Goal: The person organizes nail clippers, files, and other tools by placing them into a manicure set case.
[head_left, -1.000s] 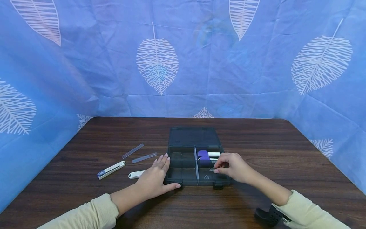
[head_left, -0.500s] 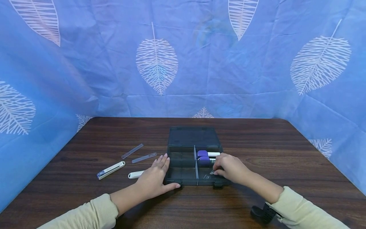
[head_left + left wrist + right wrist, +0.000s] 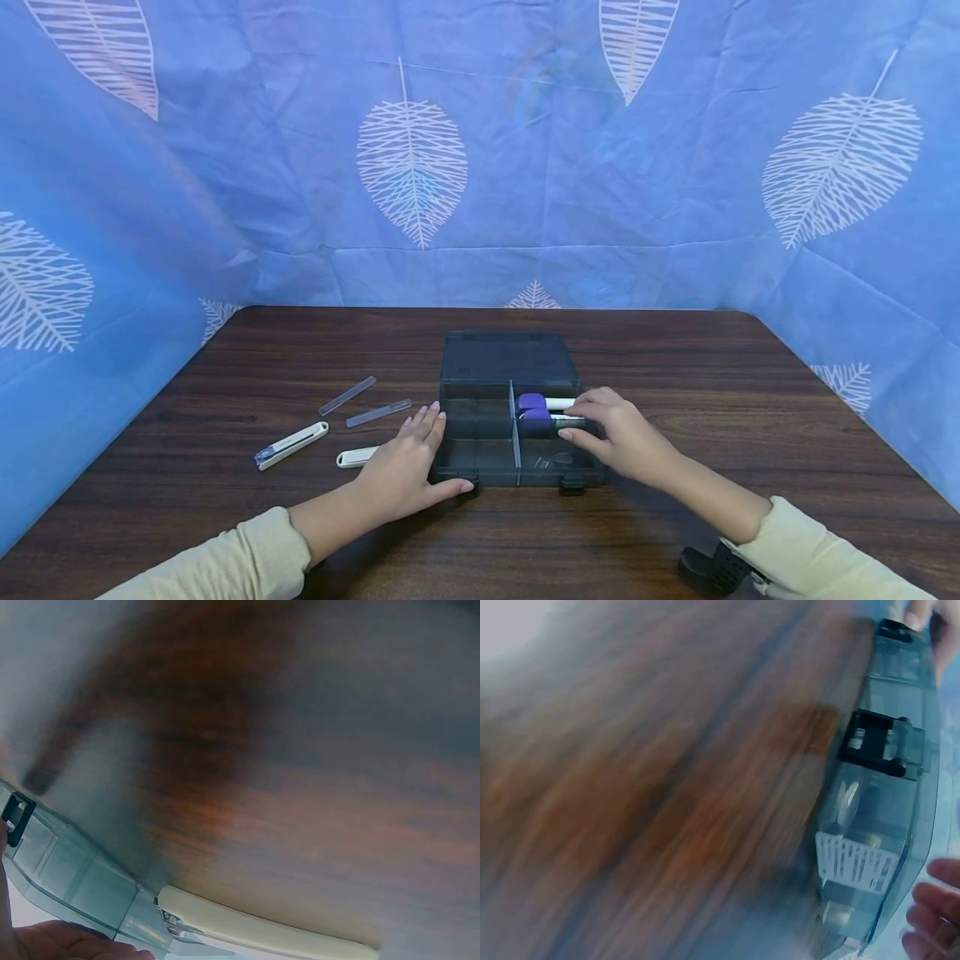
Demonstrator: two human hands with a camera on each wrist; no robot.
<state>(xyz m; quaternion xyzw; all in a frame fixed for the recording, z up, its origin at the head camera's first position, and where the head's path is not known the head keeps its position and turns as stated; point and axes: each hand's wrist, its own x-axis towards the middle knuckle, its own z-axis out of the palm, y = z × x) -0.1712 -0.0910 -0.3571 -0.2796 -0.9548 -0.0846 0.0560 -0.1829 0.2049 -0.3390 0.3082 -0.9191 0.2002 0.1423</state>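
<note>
An open dark translucent box [image 3: 480,478] sits mid-table, its lid [image 3: 510,358] lying flat behind it. My left hand [image 3: 408,467] lies flat against the box's left wall, thumb along the front edge. My right hand [image 3: 603,429] hovers over the rear right compartment with loosely curved fingers, fingertips beside two purple-capped items [image 3: 534,411]. I see nothing held in it. A small clear piece [image 3: 563,458] lies in the front right compartment. The right wrist view shows the box's front wall and latch [image 3: 877,742], blurred.
Left of the box lie a white and blue clipper [image 3: 292,444], a white case [image 3: 357,457] and two clear strips [image 3: 348,395] [image 3: 378,412]. The white case [image 3: 262,930] also shows in the left wrist view. Blue leaf-print cloth walls the table on three sides.
My right hand lowered the small clear piece into the front right compartment, let it go and moved back toward the purple-capped items. The left hand has stayed put.
</note>
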